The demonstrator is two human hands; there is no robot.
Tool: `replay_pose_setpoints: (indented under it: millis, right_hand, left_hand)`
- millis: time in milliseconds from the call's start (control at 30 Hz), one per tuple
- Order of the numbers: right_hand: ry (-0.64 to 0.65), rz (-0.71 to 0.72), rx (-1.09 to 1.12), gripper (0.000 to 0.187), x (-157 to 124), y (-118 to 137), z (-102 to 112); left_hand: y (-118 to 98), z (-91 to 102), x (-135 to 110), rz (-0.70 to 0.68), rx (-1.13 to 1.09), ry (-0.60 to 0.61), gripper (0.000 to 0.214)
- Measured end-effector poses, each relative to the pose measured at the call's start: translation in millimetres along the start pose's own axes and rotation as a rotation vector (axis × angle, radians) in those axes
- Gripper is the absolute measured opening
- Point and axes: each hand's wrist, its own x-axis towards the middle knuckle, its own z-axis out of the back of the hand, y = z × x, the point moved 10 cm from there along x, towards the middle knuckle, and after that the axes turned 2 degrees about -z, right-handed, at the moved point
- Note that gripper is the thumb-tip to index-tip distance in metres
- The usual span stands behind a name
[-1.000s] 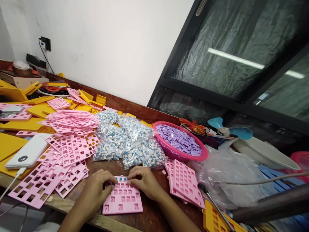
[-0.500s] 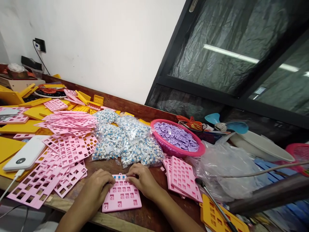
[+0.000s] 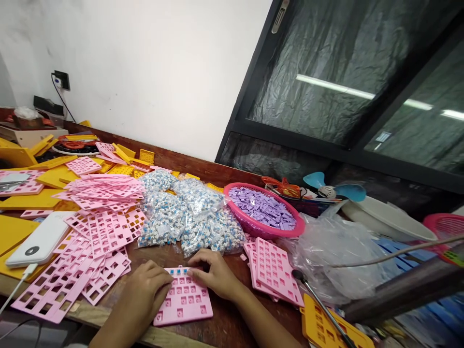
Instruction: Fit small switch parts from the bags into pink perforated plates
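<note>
A small pink keypad plate [image 3: 184, 302] lies flat near the front edge of the wooden table [image 3: 224, 324], with blue switches along its far row. My left hand [image 3: 147, 289] rests curled on the plate's left side, fingertips at the top row. My right hand [image 3: 213, 275] is curled at the plate's upper right corner, fingertips pressing on the blue switches. Whether either hand pinches a loose switch is hidden.
Clear bags of blue-and-white switches [image 3: 188, 217] lie just beyond my hands. A pink basket of purple keycaps [image 3: 264, 210] stands right of them. Pink frames [image 3: 94, 241] pile up left, with a white power bank [image 3: 38, 241]. More pink plates [image 3: 275, 270] and a crumpled plastic bag [image 3: 337, 251] lie right.
Both hands stay on the pink plate with only slight finger shifts along the top row. The camera has drifted a little.
</note>
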Motion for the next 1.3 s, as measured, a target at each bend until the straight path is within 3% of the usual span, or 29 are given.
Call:
replay_pose_setpoints:
  millis: [100, 167, 233, 333, 433, 567, 733, 933, 1133, 1200, 1300]
  right_hand:
    - [-0.153, 0.021, -0.041, 0.008, 8, 9, 11]
    - [-0.199, 0.004, -0.181, 0.011, 21, 13, 10]
    - [-0.145, -0.047, -0.386, 0.014, 39, 12, 1]
    - [-0.046, -0.128, -0.599, 0.016, 65, 6, -13]
    - [-0.016, -0.177, -0.673, 0.018, 82, 2, -18]
    - [-0.008, -0.199, -0.715, 0.014, 89, -1, -21]
    - [-0.023, -0.147, -0.681, 0.013, 81, 7, -25]
    - [-0.045, -0.028, -0.569, 0.004, 61, 23, -25]
    - [-0.049, 0.019, -0.135, 0.012, 13, 24, 7]
    - [-0.044, 0.017, -0.046, 0.017, -1, 18, 15]
    - [-0.076, 0.021, 0.02, 0.009, -15, 7, 22]
  left_hand:
    - [-17, -6.5, -8, -0.033, 0.272, -0.08, 0.021]
    - [-29, -13.9, -14, -0.007, 0.415, -0.119, 0.023]
    - [-38, -19.0, -17, 0.028, 0.47, -0.127, 0.026]
    - [-40, -9.7, -16, 0.005, 0.376, -0.145, 0.026]
    - [-19, 18.9, -16, -0.015, 0.195, -0.18, 0.025]
    - [36, 49.5, -22, 0.153, 0.092, -0.224, 0.03]
    - [63, 24.1, -21, 0.245, 0.056, -0.05, 0.036]
    - [65, 8.3, -10, 0.321, 0.084, 0.024, 0.034]
    - [71, 6.5, -8, 0.373, 0.078, -0.016, 0.041]
    - [77, 3.4, -11, 0.387, 0.087, -0.019, 0.041]
    - [81, 4.1, -15, 0.382, 0.091, -0.046, 0.042]
